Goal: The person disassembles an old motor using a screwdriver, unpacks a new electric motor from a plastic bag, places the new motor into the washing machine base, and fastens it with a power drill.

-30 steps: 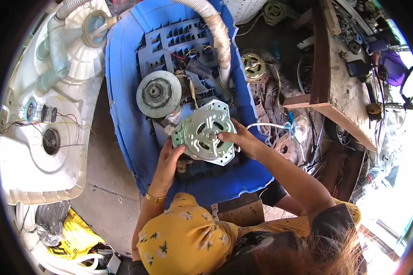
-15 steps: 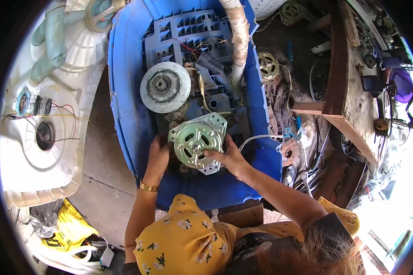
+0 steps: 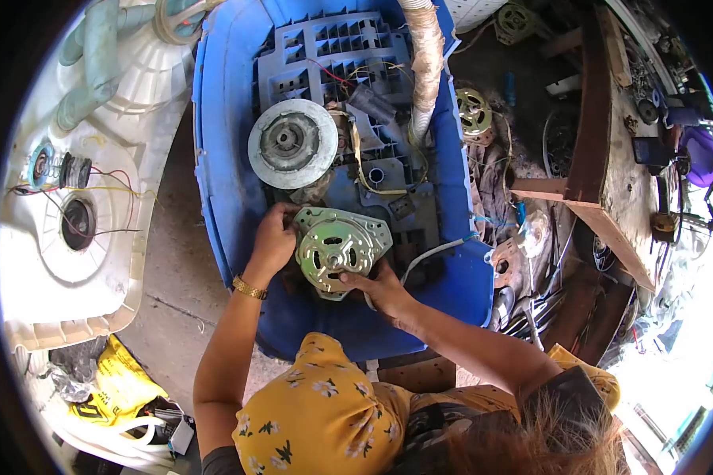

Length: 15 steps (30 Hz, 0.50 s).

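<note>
A washing machine motor (image 3: 325, 255) with a shiny greenish metal casing is held in both hands over the near part of the blue washer tub body (image 3: 444, 297). My left hand (image 3: 276, 240) grips its left edge, fingers curled behind. On the lower right, my right hand (image 3: 379, 290) holds it with the thumb across the face and the other fingers hidden underneath. Just beyond the motor sits a round grey pulley wheel (image 3: 309, 150). A dark cylindrical capacitor (image 3: 371, 103) with loose wires lies to the right of that wheel.
A white ribbed hose (image 3: 426, 71) wrapped in tape runs down the tub's right side. At left stands a white plastic machine shell (image 3: 111, 261) with wires. Another motor (image 3: 473, 112) lies outside the tub, near a wooden bench (image 3: 610, 174) with tools.
The motor has tilted and turned slightly in my hands, and its top edge has lowered. My left hand has moved up along its side; my right hand sits lower.
</note>
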Tool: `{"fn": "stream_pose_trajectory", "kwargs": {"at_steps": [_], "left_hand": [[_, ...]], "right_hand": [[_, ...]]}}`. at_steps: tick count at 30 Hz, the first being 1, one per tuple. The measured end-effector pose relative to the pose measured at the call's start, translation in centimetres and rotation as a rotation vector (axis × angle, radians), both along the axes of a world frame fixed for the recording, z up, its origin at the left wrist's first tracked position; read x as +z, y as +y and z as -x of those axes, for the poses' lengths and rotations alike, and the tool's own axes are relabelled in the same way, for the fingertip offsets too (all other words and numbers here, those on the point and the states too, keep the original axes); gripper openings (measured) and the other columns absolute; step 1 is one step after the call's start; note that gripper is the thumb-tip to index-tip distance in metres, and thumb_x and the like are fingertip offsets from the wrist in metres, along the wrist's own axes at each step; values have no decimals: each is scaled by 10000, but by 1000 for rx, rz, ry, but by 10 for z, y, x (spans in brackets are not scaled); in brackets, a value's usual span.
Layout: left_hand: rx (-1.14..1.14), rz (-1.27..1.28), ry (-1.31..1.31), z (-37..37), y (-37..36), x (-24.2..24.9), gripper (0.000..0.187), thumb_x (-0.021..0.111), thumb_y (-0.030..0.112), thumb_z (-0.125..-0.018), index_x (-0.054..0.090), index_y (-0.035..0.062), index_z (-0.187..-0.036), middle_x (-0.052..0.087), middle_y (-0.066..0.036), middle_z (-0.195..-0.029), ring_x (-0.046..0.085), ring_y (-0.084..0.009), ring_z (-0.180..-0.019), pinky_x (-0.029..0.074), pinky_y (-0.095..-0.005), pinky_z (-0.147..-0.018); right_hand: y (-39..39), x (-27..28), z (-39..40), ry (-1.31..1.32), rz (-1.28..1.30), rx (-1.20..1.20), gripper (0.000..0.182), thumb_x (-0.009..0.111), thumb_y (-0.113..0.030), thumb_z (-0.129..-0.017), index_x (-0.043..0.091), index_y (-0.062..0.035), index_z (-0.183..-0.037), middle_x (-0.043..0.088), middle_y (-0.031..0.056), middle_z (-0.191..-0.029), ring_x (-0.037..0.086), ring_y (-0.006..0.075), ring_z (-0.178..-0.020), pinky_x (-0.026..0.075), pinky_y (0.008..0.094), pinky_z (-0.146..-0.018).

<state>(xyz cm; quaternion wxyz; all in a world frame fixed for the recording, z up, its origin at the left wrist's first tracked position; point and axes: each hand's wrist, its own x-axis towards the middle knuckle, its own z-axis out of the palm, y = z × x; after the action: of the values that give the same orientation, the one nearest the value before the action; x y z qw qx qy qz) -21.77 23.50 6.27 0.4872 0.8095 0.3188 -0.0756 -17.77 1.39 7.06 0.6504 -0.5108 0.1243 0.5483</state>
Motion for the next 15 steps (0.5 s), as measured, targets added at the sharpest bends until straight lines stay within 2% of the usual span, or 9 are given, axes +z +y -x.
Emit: {"fn": "stream_pose_trajectory", "kwargs": {"at_steps": [4, 7, 13, 15], "left_hand": [[-27, -58, -12, 0, -2, -6, 244, 530, -49, -791, 516, -19, -1033, 612, -138, -915, 594, -225, -837, 461, -321, -773], [24, -36, -32, 1, 1, -13, 272, 529, -38, -764, 533, 14, -1031, 616, -154, -922, 599, -278, -824, 463, -351, -754], [44, -47, -70, 0, -3, -16, 307, 523, -65, -747, 519, 15, -1044, 592, -166, -963, 592, -295, -891, 463, -365, -785], [16, -108, -76, -2, -6, -12, 302, 519, -73, -745, 508, -4, -1039, 595, -163, -953, 588, -274, -862, 461, -347, -784]], "right_hand": [[-2, -9, 0, 53, 30, 36, 849, 763, -160, -726, 190, 11, -1329, 397, 148, -1307, 406, 231, -1217, 323, 341, -1036], [1, -7, 0, 116, 26, 7, 851, 757, -151, -731, 181, 9, -1337, 401, 146, -1304, 395, 233, -1226, 304, 350, -1048], [3, -1, -6, 113, 0, 2, 860, 766, -158, -720, 190, 6, -1338, 401, 147, -1306, 386, 238, -1233, 290, 351, -1053], [5, -4, -7, 91, -4, 31, 864, 772, -163, -714, 198, 4, -1337, 396, 150, -1312, 381, 241, -1236, 285, 350, -1055]]}}
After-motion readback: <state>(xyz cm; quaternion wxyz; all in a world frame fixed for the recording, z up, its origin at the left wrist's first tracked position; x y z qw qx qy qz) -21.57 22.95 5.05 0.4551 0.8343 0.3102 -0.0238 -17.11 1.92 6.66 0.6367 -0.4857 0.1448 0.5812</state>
